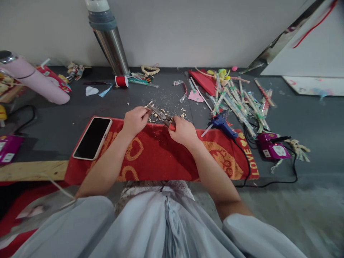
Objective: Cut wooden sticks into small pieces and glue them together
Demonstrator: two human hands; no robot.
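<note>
My right hand (183,131) is closed round the red handles of a pair of metal cutters (160,114), whose jaws point up and to the left. My left hand (135,120) is pinched at the cutter's tip, holding something small that I cannot make out. Both hands rest on the far edge of a red cloth with gold heart patterns (158,154). Small pale wood chips (166,111) lie scattered on the dark mat just beyond the hands.
A phone (92,138) lies face up on the cloth's left end. A blue glue gun (222,125) and a heap of wrapped sticks (242,102) lie to the right. A steel flask (109,37), a red thread spool (122,81) and a pink bottle (37,80) stand behind.
</note>
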